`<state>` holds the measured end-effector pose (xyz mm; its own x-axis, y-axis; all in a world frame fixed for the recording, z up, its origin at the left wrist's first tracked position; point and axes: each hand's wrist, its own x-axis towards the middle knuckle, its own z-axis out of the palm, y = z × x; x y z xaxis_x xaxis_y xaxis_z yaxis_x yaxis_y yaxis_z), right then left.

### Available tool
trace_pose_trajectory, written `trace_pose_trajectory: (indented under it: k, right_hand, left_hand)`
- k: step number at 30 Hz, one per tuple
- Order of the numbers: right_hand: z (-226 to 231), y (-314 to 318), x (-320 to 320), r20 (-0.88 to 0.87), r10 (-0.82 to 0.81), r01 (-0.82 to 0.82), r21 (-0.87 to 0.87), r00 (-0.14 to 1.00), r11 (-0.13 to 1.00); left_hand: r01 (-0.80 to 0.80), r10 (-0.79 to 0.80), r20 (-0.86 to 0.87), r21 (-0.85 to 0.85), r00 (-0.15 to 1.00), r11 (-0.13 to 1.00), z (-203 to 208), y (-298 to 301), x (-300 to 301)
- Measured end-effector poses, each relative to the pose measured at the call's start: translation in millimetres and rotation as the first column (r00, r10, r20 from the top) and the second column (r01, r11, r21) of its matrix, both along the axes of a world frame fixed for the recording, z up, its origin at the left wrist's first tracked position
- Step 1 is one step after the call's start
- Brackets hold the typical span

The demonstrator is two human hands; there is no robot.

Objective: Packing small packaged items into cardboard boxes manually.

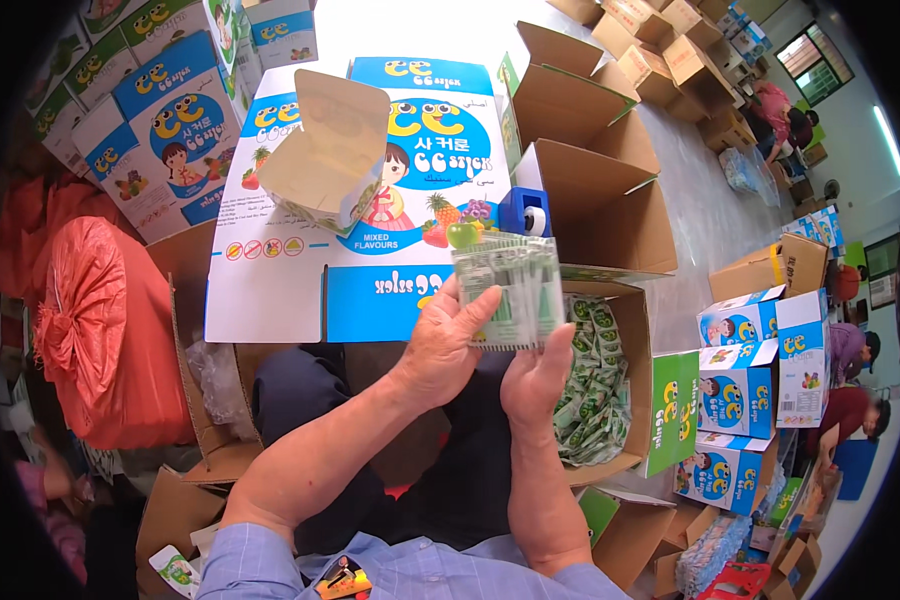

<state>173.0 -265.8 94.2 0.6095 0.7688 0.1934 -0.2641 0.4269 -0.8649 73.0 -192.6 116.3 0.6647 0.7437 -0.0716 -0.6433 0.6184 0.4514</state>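
Note:
My left hand (440, 345) is closed around a stack of clear and green sachets (510, 285), its thumb lying across the front. My right hand (538, 375) presses against the lower right edge of the same stack, thumb pointing up. The stack is held upright above my lap, at the near edge of a printed blue and white carton (270, 300) that serves as a work surface. On that carton stands a small box (315, 170) with its flaps raised. A blue tape dispenser (517, 212) sits just beyond the sachets.
To my right, an open carton (638, 440) holds many loose green sachets (590, 390). Tall open brown cartons (595, 205) stand behind it. At left are a red sack (120, 330) and stacked printed cartons (170, 120). Other people (855, 425) work at far right.

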Motion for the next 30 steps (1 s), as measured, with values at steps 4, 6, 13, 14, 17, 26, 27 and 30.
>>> trace_pose_trajectory:
  k: [4,6,13,14,17,26,27,30]
  right_hand:
    - [16,-6,13,0.166,0.151,-0.110,-0.232,0.975,0.966]
    - [21,-6,28,0.245,0.260,-0.170,-0.334,0.934,0.927]
    - [15,6,13,0.518,0.200,-0.061,-0.272,0.832,0.960]
    - [18,6,14,0.702,0.222,-0.046,-0.260,0.676,0.964]
    - [12,-13,91,0.634,0.114,0.044,-0.228,0.765,0.973]
    - [-192,-42,211,0.776,0.628,0.517,-0.517,-0.053,0.682]
    - [-208,-36,211,0.728,0.669,0.529,-0.512,-0.150,0.677]
    - [-233,-9,221,0.695,0.716,0.548,-0.574,-0.068,0.608]
  left_hand:
    - [0.095,-0.093,-0.025,0.062,0.995,0.994,-1,7,-8]
    - [0.107,-0.099,-0.110,0.074,0.989,0.991,-4,9,-14]
    - [0.077,-0.037,-0.271,0.140,0.962,0.987,-19,13,-26]
    - [0.063,-0.033,-0.253,0.110,0.967,0.992,-20,18,-27]
    - [-0.003,0.015,-0.234,0.049,0.972,0.999,-16,29,-32]
    - [0.019,-0.045,-0.410,-0.067,0.911,0.998,-20,40,-29]
    - [0.028,-0.057,-0.420,-0.075,0.906,0.997,-20,41,-25]
    - [0.032,-0.071,-0.443,-0.095,0.894,0.995,-20,43,-19]
